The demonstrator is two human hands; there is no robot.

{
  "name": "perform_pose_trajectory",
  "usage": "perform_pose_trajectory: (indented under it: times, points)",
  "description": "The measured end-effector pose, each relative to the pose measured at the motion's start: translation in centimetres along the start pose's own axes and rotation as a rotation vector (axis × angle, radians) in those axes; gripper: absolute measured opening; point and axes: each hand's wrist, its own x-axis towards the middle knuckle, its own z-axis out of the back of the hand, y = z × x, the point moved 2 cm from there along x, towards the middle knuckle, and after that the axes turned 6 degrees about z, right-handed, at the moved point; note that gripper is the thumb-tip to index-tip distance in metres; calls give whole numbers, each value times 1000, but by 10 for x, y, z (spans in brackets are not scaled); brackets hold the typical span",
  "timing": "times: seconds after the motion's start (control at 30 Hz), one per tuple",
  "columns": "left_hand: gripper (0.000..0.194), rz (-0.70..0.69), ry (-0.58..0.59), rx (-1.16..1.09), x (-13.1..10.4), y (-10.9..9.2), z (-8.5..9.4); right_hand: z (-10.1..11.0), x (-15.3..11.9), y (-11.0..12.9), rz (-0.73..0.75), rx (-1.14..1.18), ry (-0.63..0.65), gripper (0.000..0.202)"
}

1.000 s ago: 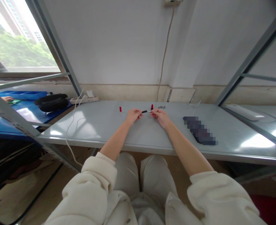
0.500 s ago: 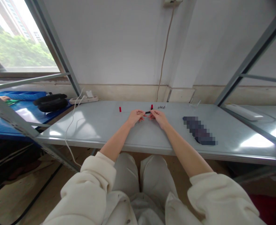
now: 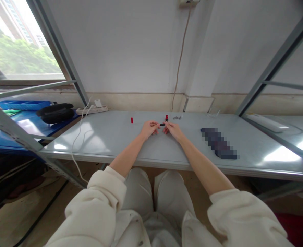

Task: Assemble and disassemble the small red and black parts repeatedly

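Observation:
Between my two hands, a little above the grey table (image 3: 120, 145), is a short black stick-like piece (image 3: 162, 124) held level. My left hand (image 3: 149, 128) pinches its left end with thumb and fingers. At its right end the fingertips of my right hand (image 3: 172, 129) are closed. Just behind my right hand stands a red and black cylinder (image 3: 166, 117), its lower part partly hidden by the fingers. A small red cylinder (image 3: 132, 120) stands upright to the left. Several small grey pieces (image 3: 177, 117) lie in a row behind my right hand.
A dark pixelated item (image 3: 219, 144) lies on the table to the right. At the back left sits a white power strip (image 3: 96, 108), its cable running over the front edge. Metal posts (image 3: 275, 61) flank the table. A black bulky item (image 3: 56, 112) and blue tray (image 3: 25, 104) are far left.
My right hand's fingers have shifted slightly at the end of the black piece, uncovering more of the red and black cylinder behind. A hand at the far left edge is gone from view.

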Motion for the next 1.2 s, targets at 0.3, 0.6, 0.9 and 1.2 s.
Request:
perform_pose_trajectory:
  times: [0.3,0.6,0.9,1.2]
  points:
    - [16,-16,-114,0,0,-7,6,16,5,-3,49,-305,-190,39]
    - [12,-11,-76,141,0,-3,5,32,3,-3,-112,-405,-336,32]
    - [14,-99,-106,241,0,-3,7,26,6,-7,-56,-500,-203,25]
    - [16,-351,-228,767,8,-44,22,20,3,3,0,-663,-143,29]
